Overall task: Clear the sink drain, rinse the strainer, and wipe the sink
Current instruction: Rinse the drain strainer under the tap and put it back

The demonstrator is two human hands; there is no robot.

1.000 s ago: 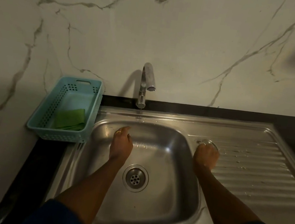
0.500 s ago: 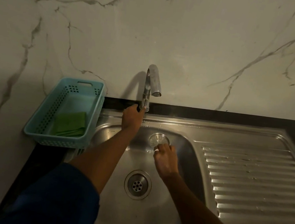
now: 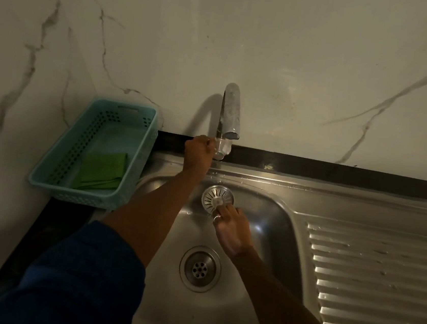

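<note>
Right hand pinches the strainer by its centre knob, holding it over the sink basin's back part, below the faucet spout. Strainer: round shiny metal disc, radial slots, face tilted toward me. Left hand grips the faucet base. Drain sits uncovered.

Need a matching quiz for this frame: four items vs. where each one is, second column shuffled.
1 strainer
2 green cloth
3 left hand
4 drain

A in the blue basket
B bottom of the sink
C gripping the tap
D pinched by the right hand, under the tap

Pairs: 1-D, 2-A, 3-C, 4-B
</note>
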